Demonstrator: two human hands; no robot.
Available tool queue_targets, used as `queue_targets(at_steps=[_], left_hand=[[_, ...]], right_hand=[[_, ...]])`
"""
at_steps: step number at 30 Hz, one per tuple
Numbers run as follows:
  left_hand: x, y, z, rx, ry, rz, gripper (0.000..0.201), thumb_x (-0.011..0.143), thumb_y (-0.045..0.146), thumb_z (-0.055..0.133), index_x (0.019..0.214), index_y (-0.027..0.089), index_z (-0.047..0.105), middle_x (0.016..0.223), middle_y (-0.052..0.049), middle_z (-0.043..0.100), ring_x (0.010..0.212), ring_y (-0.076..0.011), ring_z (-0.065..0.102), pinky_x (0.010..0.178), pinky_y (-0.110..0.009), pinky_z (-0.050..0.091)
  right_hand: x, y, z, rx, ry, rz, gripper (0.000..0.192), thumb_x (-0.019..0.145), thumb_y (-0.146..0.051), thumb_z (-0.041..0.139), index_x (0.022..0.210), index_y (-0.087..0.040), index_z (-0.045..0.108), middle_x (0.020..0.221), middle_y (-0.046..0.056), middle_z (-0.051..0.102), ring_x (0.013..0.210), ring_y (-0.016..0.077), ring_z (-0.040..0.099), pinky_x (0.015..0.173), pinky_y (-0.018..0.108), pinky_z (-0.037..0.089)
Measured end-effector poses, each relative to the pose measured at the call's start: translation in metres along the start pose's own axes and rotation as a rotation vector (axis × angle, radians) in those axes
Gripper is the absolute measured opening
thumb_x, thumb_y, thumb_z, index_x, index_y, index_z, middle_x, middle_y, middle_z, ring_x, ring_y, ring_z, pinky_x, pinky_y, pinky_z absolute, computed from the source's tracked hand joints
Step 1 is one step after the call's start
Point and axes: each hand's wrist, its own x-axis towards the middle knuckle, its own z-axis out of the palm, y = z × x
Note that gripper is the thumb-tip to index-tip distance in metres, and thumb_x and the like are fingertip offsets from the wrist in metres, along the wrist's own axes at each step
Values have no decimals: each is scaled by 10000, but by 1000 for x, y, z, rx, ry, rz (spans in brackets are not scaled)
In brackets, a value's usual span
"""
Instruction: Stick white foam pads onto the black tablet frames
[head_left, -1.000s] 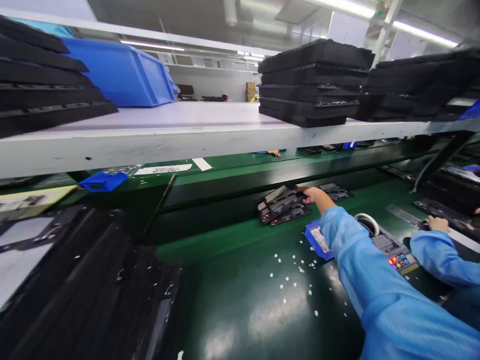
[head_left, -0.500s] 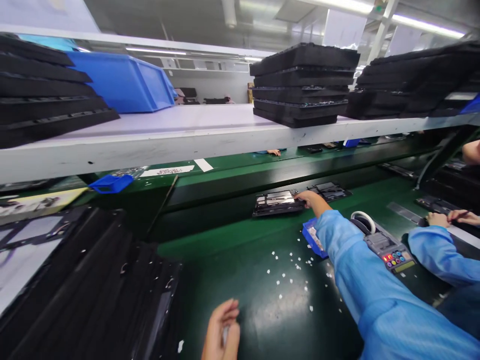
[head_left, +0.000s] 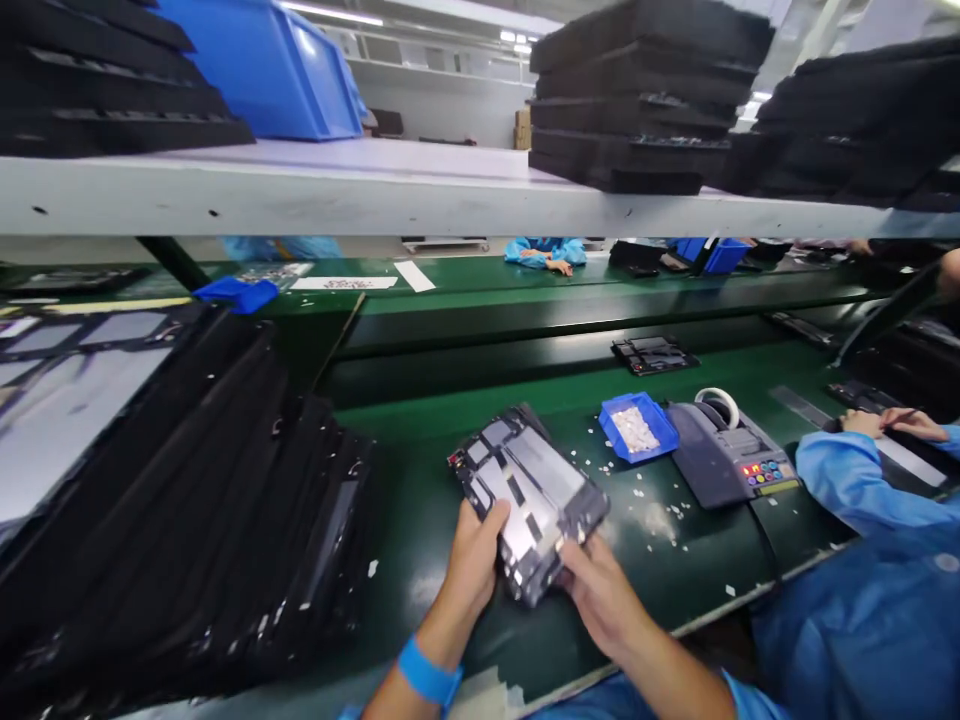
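Gripping panel [head_left: 541,474] | our left hand [head_left: 478,552]: left edge; right hand [head_left: 601,592]: near end | long axis slants far-left to near-right

Through my feed I see a factory assembly floor: a long green workbench [head_left: 412,500], a white overhead shelf [head_left: 420,195] bearing a black stack [head_left: 637,110], a grey push-button machine [head_left: 727,455], and a co-worker's blue sleeve [head_left: 855,480].
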Motion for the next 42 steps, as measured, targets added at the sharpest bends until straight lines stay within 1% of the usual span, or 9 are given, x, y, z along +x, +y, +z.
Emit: queue_targets(at_steps=[4, 8, 12, 17, 23, 29, 36, 39, 42], left_hand=[[-46, -12, -48, 326, -174, 17, 593, 811, 356, 740, 1349, 176, 567, 1373, -135, 673, 1294, -330, 612, 1139, -476, 444], [-78, -29, -52, 598, -322, 88, 661, 868, 279, 615, 1501, 192, 444, 1484, -140, 589, 1396, -310, 532, 1183, -471, 403], [-93, -36, -52, 1042, -236, 225, 627, 887, 294, 599, 1497, 197, 488, 1375, -165, 615, 1289, -350, 582, 1098, -514, 466], [-69, -4, -59, 1416, -86, 494, 466, 968, 361, 581, 1406, 205, 600, 1133, -122, 655, 1095, -319, 633, 975, -463, 523], [-21, 32, -35, 1694, -371, 735, 450, 975, 107, 492, 1316, 330, 684, 1120, -82, 644, 940, -252, 583, 811, -358, 500], [-10, 33, -39, 1659, -454, 858, 278, 937, 86, 548, 1033, 260, 742, 1082, -91, 649, 912, -243, 556, 769, -337, 469], [-11, 16, -50, 1303, -426, 973, 270, 983, 151, 520, 900, 264, 751, 968, -69, 691, 898, -209, 600, 803, -318, 463], [-16, 9, -50, 1188, -337, 874, 230, 964, 192, 542, 904, 261, 754, 979, -71, 705, 924, -217, 622, 830, -330, 481], [-27, 3, -48, 1020, -184, 620, 189, 861, 231, 671, 1040, 231, 731, 1006, -69, 715, 887, -210, 637, 806, -322, 503]], right_hand=[[-45, -5, -63, -228, 14, 138, 666, 838, -690, 705, 1321, -239, 627, 1056, 95, 715, 853, 239, 689, 700, 353, 554], [-52, -18, -93, -840, -109, 148, 612, 848, -484, 719, 1400, -253, 593, 1081, 56, 668, 689, 157, 614, 681, 334, 529], [-47, -17, -97, -1144, -111, 54, 513, 892, -395, 615, 1372, -213, 603, 1059, 50, 662, 727, 170, 619, 757, 351, 522], [-32, -25, -86, -1188, -98, -58, 440, 927, -411, 576, 1305, -191, 629, 978, 37, 660, 735, 176, 622, 743, 335, 506], [-17, -46, -51, -1106, -151, -225, 332, 926, -332, 583, 1217, -211, 688, 928, 26, 685, 761, 175, 642, 756, 310, 507], [9, -48, -30, -1054, -195, -229, 231, 918, -277, 612, 1101, -217, 739, 856, 27, 722, 745, 183, 656, 743, 305, 514], [69, -19, 23, -968, -491, -175, 230, 875, -124, 613, 1032, -201, 763, 931, 17, 773, 804, 153, 673, 744, 255, 498], [77, -11, 32, -920, -518, -79, 125, 861, -123, 618, 861, -181, 729, 808, -12, 749, 706, 126, 645, 653, 216, 456], [74, -10, 28, -886, -459, -52, 87, 870, -160, 628, 859, -168, 715, 783, -16, 735, 674, 114, 629, 616, 200, 433]])
